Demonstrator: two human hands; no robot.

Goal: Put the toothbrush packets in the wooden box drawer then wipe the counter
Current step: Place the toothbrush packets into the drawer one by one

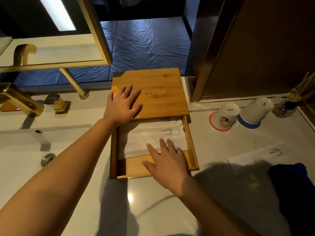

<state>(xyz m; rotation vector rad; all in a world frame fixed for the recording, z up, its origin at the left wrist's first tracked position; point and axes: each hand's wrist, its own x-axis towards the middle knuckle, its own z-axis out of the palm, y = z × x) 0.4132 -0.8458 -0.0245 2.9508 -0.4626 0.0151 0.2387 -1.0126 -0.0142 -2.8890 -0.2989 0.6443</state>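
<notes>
- Two bare arms reach out over the white counter (153, 210).
- The right hand (167, 165) lies flat with straight fingers on the white toothbrush packets (150, 138) inside the open drawer (191, 147). It grips nothing.
- The left hand (123, 104) rests flat and open on top of the wooden box (158, 92), holding it steady.
- One more packet (255, 157) lies on the counter to the right, beside a dark blue cloth (293, 189).
- To do this step well, the packets should be pressed down flat so they do not catch when the drawer slides in.
- The last packet likely goes in before the drawer closes.
- Two cups (225, 116) stand upside down nearby.
</notes>
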